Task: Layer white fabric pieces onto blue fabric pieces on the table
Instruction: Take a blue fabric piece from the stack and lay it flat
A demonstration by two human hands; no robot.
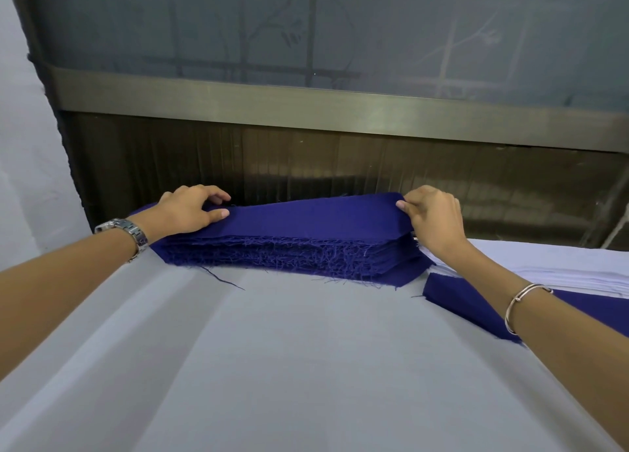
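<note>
Head view: two hands [190, 210] [434, 216] pinch perhaps one blue piece [316, 213].

Nothing to read here, folks: the blue stack [289, 220] is plain cloth with no tag or print showing, and the watch [126, 231] shows only its metal band, with no brand or numbers legible.
</note>
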